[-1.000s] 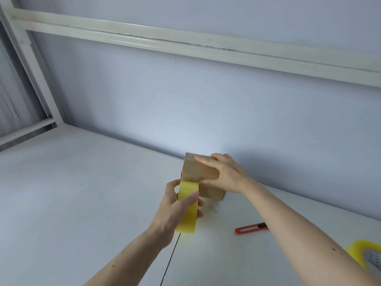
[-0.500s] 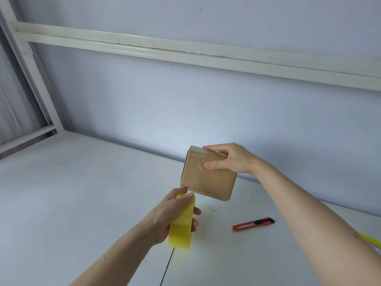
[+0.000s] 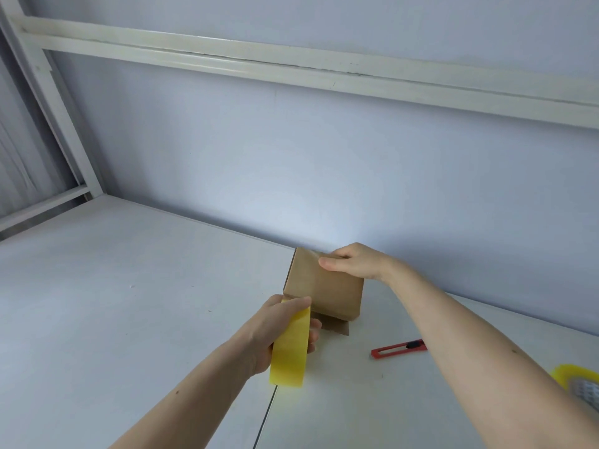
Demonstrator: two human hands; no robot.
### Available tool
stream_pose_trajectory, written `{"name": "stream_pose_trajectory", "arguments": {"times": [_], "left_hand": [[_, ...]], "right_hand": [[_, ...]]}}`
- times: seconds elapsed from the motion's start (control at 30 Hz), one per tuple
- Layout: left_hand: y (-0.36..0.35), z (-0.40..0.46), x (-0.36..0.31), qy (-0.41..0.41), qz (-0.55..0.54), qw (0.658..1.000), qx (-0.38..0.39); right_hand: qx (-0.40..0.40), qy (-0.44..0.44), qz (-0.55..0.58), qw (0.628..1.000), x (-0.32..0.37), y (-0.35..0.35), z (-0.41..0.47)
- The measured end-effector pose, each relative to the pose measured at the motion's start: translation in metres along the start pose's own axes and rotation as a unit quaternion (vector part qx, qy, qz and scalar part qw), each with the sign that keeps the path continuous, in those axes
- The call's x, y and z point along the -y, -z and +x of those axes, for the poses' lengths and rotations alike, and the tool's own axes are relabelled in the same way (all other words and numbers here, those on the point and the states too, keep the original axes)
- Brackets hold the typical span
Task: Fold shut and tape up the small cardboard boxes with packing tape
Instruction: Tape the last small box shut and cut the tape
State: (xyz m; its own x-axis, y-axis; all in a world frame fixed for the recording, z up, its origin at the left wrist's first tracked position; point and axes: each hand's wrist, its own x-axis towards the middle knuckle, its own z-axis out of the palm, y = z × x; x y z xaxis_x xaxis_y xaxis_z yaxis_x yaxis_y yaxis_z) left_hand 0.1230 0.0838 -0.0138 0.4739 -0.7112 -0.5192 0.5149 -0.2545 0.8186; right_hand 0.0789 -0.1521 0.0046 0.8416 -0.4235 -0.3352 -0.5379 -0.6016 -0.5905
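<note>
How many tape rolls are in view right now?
2. One roll is held in the left hand; the second roll lies at the table's right edge, partly cut off. Others may be out of frame.

Plain packing bench: white table point(image 3: 129, 286), bare wall point(image 3: 324, 173), box cutter point(image 3: 398, 349).

White table point(image 3: 113, 303), red utility knife point(image 3: 398, 349) lying on it, pale blue wall point(image 3: 291, 163), white metal frame rail point(image 3: 291, 64)
</note>
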Motion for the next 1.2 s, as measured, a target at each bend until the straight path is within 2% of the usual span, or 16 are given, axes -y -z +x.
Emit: {"name": "stream_pose_trajectory", "arguments": {"times": [0.1, 0.2, 0.27, 0.37, 0.57, 0.7, 1.0, 1.2], "left_hand": [[0.001, 0.007, -0.009, 0.03, -0.01, 1.0, 0.004], [0.001, 0.01, -0.013, 0.045, -0.014, 0.999, 0.008], [0.0, 0.012, -0.012, 0.043, -0.009, 0.999, 0.009], [0.0, 0.015, -0.011, 0.043, -0.008, 0.999, 0.001], [-0.003, 0.018, -0.012, 0.044, -0.013, 0.999, -0.005], [-0.004, 0.011, -0.018, 0.077, -0.051, 0.996, 0.015], [-0.019, 0.011, -0.012, 0.054, -0.067, 0.996, -0.016], [-0.021, 0.013, -0.009, 0.05, -0.071, 0.996, -0.033]], "right_hand": [[-0.06, 0.013, -0.114, 0.992, 0.012, -0.014, 0.005], [-0.139, 0.036, -0.237, 0.961, 0.027, -0.037, 0.0], [-0.177, 0.037, -0.206, 0.962, 0.028, -0.049, -0.002], [-0.161, 0.019, -0.136, 0.977, 0.026, -0.053, -0.001], [-0.192, -0.027, -0.218, 0.956, 0.03, -0.066, 0.01], [-0.206, -0.031, -0.199, 0.958, 0.028, -0.066, 0.012], [-0.147, -0.088, -0.112, 0.979, 0.036, -0.057, 0.019], [-0.132, -0.092, -0.119, 0.98, 0.038, -0.057, 0.021]]}}
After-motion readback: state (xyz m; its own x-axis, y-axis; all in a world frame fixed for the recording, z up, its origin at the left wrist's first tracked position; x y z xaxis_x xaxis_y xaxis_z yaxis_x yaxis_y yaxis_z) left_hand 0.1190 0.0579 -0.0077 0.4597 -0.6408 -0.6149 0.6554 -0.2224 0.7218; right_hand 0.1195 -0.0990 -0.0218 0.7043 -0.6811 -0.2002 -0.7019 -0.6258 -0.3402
